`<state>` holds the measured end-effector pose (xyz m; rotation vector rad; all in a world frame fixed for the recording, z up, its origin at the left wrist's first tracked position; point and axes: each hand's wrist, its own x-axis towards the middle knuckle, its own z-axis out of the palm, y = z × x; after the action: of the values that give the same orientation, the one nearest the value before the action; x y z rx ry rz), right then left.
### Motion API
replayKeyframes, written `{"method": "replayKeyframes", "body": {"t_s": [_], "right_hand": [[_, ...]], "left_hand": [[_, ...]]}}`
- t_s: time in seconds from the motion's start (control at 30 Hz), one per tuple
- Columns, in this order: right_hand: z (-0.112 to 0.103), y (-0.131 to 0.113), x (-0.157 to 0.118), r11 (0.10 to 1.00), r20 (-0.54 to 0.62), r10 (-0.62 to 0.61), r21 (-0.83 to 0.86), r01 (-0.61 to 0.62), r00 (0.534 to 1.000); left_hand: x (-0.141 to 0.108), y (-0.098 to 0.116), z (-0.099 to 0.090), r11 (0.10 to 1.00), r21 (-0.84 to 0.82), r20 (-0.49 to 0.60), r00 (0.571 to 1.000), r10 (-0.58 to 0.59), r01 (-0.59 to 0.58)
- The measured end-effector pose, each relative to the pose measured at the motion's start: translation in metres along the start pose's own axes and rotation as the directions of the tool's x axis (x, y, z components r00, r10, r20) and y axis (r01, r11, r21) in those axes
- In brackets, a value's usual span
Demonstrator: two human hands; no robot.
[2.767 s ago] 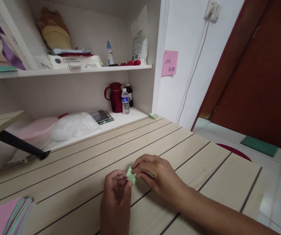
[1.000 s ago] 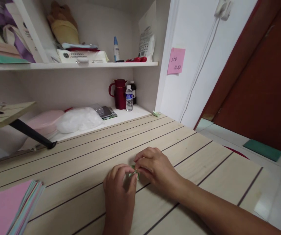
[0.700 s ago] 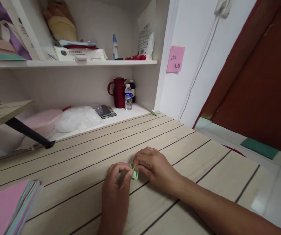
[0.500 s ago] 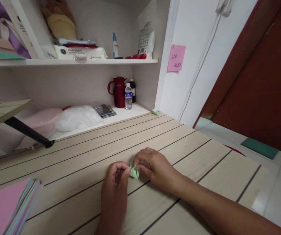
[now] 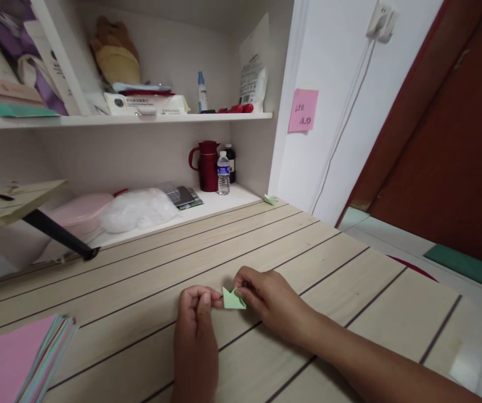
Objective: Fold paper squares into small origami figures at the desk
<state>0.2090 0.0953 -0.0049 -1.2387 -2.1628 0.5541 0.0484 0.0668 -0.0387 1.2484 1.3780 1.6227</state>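
Note:
A small piece of folded light green paper (image 5: 233,300) with pointed upper corners is held just above the wooden table (image 5: 140,330). My right hand (image 5: 266,294) pinches its right side between thumb and fingers. At the paper's left edge are the fingertips of my left hand (image 5: 199,319), curled and close together. The left thumb lies back against those fingers, away from the paper; whether the fingertips touch the edge is hard to tell. Another folded green paper piece (image 5: 270,200) rests at the table's far corner.
A stack of coloured paper (image 5: 14,358), pink on top, lies at the near left. Beyond it stands a small raised shelf with a black leg (image 5: 60,234). At the back are a plastic bag (image 5: 137,210), a red jug (image 5: 208,167) and a water bottle (image 5: 223,173).
The green paper has turned so that a flatter face shows, still in my right fingers. My left thumb has drawn back from it. The view has tilted slightly upward.

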Motion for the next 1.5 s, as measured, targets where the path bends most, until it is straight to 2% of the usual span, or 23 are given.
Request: {"method": "replayKeyframes", "body": {"t_s": [0.13,0.23,0.33,0.53,0.63,0.77,0.97,1.13,1.3,1.5], "right_hand": [[-0.006,0.002,0.001,0.996,-0.054,-0.020,-0.092,0.015,0.998],[-0.009,0.005,0.000,0.975,-0.111,-0.089,-0.215,0.063,0.990],[-0.008,0.004,-0.002,0.934,-0.136,-0.220,-0.317,0.168,0.966],[-0.005,-0.005,-0.007,0.865,-0.112,-0.366,-0.407,0.293,0.924],[-0.005,-0.005,-0.008,0.854,-0.117,-0.382,-0.424,0.301,0.917],[-0.005,-0.003,-0.008,0.855,-0.112,-0.389,-0.415,0.312,0.915],[-0.005,-0.004,-0.008,0.893,-0.135,-0.361,-0.336,0.300,0.923],[-0.006,-0.004,-0.008,0.914,-0.159,-0.353,-0.271,0.303,0.922],[-0.004,-0.002,-0.009,0.918,-0.197,-0.355,-0.256,0.301,0.914],[-0.003,-0.002,-0.007,0.927,-0.195,-0.371,-0.136,0.349,0.908]], "left_hand": [[0.000,-0.004,0.005,0.998,-0.058,0.044,0.999,-0.033,0.035],[0.000,-0.002,0.007,0.995,0.074,0.135,0.988,-0.079,0.069],[-0.001,0.002,0.007,0.978,0.194,0.210,0.971,-0.119,0.078],[-0.006,0.000,0.008,0.996,0.040,0.179,0.980,-0.087,0.081],[-0.008,0.001,0.009,0.994,0.110,0.208,0.977,-0.040,0.017],[-0.010,0.005,0.009,0.972,0.200,0.161,0.982,0.094,-0.126],[-0.012,0.008,0.006,0.917,0.281,0.171,0.955,0.242,-0.282],[-0.012,0.008,0.004,0.887,0.317,0.143,0.942,0.305,-0.335],[-0.011,0.005,0.003,0.901,0.325,0.121,0.958,0.260,-0.286],[-0.012,0.004,0.002,0.946,0.316,0.142,0.989,0.030,-0.074]]}}
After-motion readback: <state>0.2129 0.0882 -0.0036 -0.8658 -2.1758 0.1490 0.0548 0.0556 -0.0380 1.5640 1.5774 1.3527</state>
